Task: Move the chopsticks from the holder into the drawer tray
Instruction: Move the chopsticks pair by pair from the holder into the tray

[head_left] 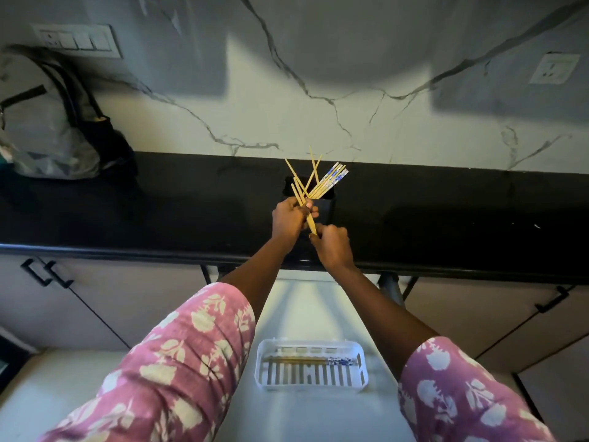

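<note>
Black stone countertop (446, 218) carries a dark holder (328, 202) set near the marbled wall (318, 106). A fan of bamboo chopsticks (325, 181), several with blue-patterned ends, leans out of the holder's top. Left hand (291, 220) is closed around a few plain chopsticks (301, 199) just in front of the holder; right hand (333, 247) pinches the lower end of the same bundle, the two hands nearly touching. Below the counter edge, an open drawer (306, 301) holds a white slotted tray (310, 366), in which one pair of chopsticks (315, 361) already lies crosswise. Grey backpack (47, 119) stands at the counter's far left. Pink floral sleeves (178, 362) cover both upper arms.
</note>
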Demonstrator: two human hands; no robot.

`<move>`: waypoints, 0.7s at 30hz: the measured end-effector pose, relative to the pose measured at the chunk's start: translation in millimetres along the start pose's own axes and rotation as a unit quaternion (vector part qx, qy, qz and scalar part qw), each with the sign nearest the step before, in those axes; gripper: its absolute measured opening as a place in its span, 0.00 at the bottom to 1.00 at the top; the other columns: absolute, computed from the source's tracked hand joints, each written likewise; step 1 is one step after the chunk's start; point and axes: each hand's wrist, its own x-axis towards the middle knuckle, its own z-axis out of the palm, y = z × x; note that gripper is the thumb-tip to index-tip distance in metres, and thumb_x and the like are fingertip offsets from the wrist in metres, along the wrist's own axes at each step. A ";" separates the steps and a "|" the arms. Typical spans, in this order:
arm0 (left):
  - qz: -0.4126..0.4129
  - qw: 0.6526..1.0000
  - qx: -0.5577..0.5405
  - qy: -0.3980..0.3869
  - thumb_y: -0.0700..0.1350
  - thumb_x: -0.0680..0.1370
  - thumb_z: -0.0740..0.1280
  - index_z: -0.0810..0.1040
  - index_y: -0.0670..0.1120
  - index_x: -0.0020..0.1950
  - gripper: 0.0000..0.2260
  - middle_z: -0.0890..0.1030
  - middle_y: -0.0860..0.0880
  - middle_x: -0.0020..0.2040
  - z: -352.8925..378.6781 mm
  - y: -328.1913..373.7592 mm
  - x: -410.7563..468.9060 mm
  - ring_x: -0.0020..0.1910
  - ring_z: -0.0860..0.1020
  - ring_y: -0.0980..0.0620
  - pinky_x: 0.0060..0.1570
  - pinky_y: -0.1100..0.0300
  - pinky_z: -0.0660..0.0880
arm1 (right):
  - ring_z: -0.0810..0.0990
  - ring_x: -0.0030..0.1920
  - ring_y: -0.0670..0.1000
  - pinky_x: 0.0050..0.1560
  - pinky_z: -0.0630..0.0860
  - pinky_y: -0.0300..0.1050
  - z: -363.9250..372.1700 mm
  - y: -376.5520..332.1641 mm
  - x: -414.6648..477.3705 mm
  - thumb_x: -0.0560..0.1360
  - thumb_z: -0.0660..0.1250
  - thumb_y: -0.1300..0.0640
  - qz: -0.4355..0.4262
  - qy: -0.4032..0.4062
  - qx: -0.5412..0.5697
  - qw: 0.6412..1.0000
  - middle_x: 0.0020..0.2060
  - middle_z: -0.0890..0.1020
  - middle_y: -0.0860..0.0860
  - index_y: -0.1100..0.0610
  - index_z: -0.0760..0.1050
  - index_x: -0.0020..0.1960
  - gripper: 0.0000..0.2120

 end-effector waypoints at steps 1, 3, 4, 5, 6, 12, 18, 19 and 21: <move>-0.013 1.000 -0.001 0.002 0.38 0.80 0.62 0.77 0.42 0.53 0.05 0.81 0.48 0.43 -2.9 -8.3 -0.6 0.42 0.82 0.55 0.50 0.59 0.80 | 0.80 0.49 0.60 0.47 0.76 0.48 6.9 3.1 -1.2 0.79 0.62 0.57 0.007 -0.014 0.001 1.000 0.49 0.81 0.61 0.61 0.79 0.57 0.11; -0.043 0.999 -0.011 0.013 0.37 0.80 0.62 0.77 0.42 0.51 0.05 0.81 0.48 0.42 -8.8 -22.7 -1.7 0.42 0.81 0.54 0.51 0.57 0.79 | 0.79 0.45 0.58 0.43 0.74 0.46 18.4 8.7 -5.1 0.79 0.62 0.59 0.016 -0.039 0.005 0.999 0.48 0.81 0.62 0.63 0.79 0.55 0.11; -0.058 0.998 -0.019 0.018 0.37 0.79 0.62 0.77 0.43 0.49 0.05 0.81 0.47 0.42 -12.0 -29.1 -1.8 0.42 0.81 0.53 0.51 0.57 0.79 | 0.78 0.43 0.58 0.41 0.72 0.45 24.5 11.8 -7.2 0.79 0.62 0.60 0.022 -0.052 0.006 0.998 0.48 0.81 0.62 0.64 0.79 0.54 0.10; -0.073 0.997 -0.026 0.024 0.36 0.79 0.62 0.77 0.44 0.47 0.05 0.81 0.47 0.42 -15.6 -34.5 -1.4 0.42 0.81 0.53 0.51 0.57 0.79 | 0.78 0.43 0.58 0.40 0.71 0.44 30.9 15.7 -8.5 0.78 0.62 0.61 0.031 -0.066 0.009 0.997 0.48 0.81 0.63 0.64 0.79 0.54 0.10; -0.089 0.995 -0.035 0.031 0.36 0.79 0.63 0.77 0.43 0.47 0.05 0.81 0.47 0.43 -19.2 -39.2 -1.3 0.42 0.81 0.53 0.50 0.58 0.79 | 0.79 0.44 0.60 0.40 0.71 0.45 36.4 20.1 -9.8 0.78 0.62 0.61 0.041 -0.080 0.014 0.996 0.48 0.81 0.63 0.65 0.80 0.54 0.10; -0.133 0.989 -0.009 0.067 0.42 0.77 0.67 0.78 0.41 0.53 0.07 0.81 0.45 0.48 -43.0 -65.4 6.9 0.41 0.80 0.56 0.44 0.64 0.78 | 0.80 0.50 0.63 0.45 0.71 0.46 63.9 53.9 -26.9 0.77 0.62 0.63 0.046 -0.175 -0.004 0.984 0.46 0.82 0.66 0.68 0.81 0.48 0.11; -0.121 0.950 0.277 0.074 0.52 0.81 0.59 0.77 0.39 0.61 0.19 0.79 0.38 0.59 -71.3 -85.8 23.6 0.61 0.75 0.41 0.63 0.52 0.70 | 0.76 0.57 0.61 0.54 0.73 0.50 98.5 91.9 -70.5 0.79 0.58 0.61 -0.014 -0.255 -0.127 0.959 0.52 0.82 0.62 0.62 0.78 0.58 0.13; -0.123 0.934 0.331 0.054 0.51 0.82 0.57 0.76 0.39 0.64 0.19 0.77 0.37 0.61 -74.1 -88.4 26.2 0.63 0.74 0.40 0.64 0.53 0.68 | 0.76 0.56 0.61 0.54 0.74 0.51 104.1 98.0 -77.7 0.78 0.57 0.63 -0.027 -0.270 -0.145 0.951 0.51 0.82 0.62 0.62 0.78 0.57 0.13; -0.122 0.896 0.426 0.007 0.48 0.83 0.54 0.71 0.39 0.69 0.19 0.70 0.37 0.69 -79.3 -97.3 36.4 0.70 0.67 0.39 0.68 0.51 0.63 | 0.78 0.55 0.61 0.52 0.75 0.52 114.5 108.5 -91.4 0.76 0.56 0.66 -0.051 -0.303 -0.182 0.934 0.50 0.82 0.62 0.62 0.77 0.54 0.12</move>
